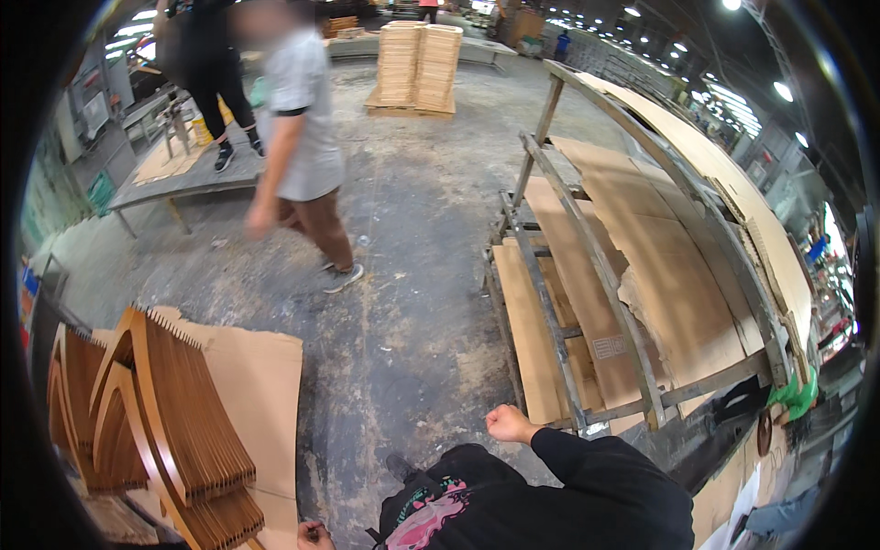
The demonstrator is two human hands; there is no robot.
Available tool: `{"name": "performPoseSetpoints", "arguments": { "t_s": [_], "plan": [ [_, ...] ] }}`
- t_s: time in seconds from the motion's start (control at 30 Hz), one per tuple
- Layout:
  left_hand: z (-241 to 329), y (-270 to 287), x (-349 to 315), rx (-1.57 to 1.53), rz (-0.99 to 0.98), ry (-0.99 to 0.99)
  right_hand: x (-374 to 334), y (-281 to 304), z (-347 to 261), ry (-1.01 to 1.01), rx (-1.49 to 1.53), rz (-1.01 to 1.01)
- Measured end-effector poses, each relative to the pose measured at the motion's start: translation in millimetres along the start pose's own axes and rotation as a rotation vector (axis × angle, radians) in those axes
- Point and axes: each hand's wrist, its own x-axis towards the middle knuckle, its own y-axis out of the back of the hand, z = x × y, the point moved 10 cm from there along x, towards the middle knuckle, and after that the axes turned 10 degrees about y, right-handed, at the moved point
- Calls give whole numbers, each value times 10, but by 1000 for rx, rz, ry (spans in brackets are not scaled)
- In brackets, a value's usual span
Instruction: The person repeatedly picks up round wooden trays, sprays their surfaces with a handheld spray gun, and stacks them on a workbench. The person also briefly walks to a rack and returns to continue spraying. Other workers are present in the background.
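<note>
My right hand (511, 424) hangs in front of me in a loose fist, with nothing seen in it. It is close to the lower end of a metal rack (632, 367). At the bottom edge, my left hand (314, 536) is partly cut off; its fingers are curled round something small and dark that I cannot make out. Stacks of curved, varnished brown wooden pieces (188, 403) stand to its left, set side by side in rows. They rest on a cardboard sheet (275, 385).
Cardboard sheets (642, 247) lie on the rack's shelves. A person in a grey shirt (307, 119) walks at left, near a low platform (202, 174) where another person (206, 73) stands. Pale wooden pieces (417, 69) are stacked on a pallet ahead. Someone in green (796, 394) is at right.
</note>
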Motion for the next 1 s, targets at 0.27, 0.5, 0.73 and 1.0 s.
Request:
{"name": "performPoseSetpoints", "arguments": {
  "t_s": [0.27,0.5,0.73,1.0],
  "plan": [
    [252,-770,757,485,-396,11,327,614,-403,76,-17,140],
    [811,-1751,1858,456,-671,-211,-210,3565,-850,195,-414,1210],
    [1305,-2684,2918,338,-598,30,82,4712,-431,-140,-551,1437],
    [2412,-3928,3092,554,-704,9,685,5066,323,-383,-389,1101]
  ]
}}
